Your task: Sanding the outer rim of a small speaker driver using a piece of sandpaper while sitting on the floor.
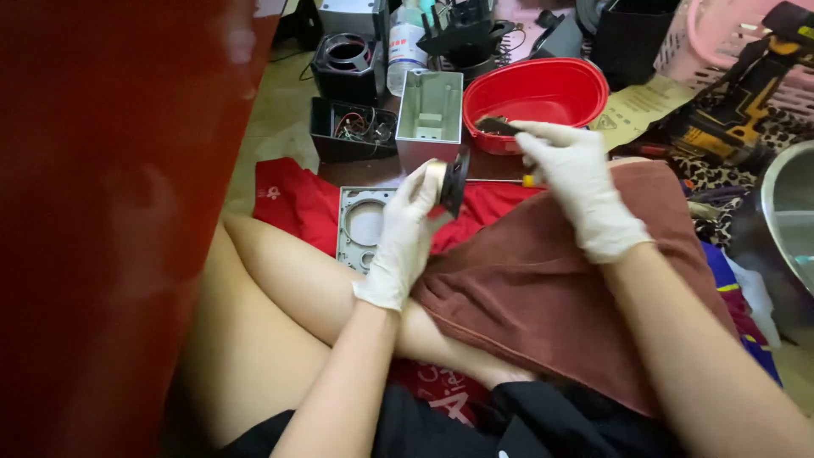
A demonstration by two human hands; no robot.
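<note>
Head view: I see my left hand (405, 227), gloved white, its fingers (421, 188) wrapped around a round speaker driver (449, 181), held on edge above a grey faceplate (360, 225) with round cut-outs; my right hand (579, 187), also gloved, has its fingers (532, 136) pinched closed on a small dark part (494, 125), just beyond the driver; behind those fingers, a red basin (543, 93) and an open grey metal housing (431, 114); a brown towel (551, 280) lies under my right wrist.
</note>
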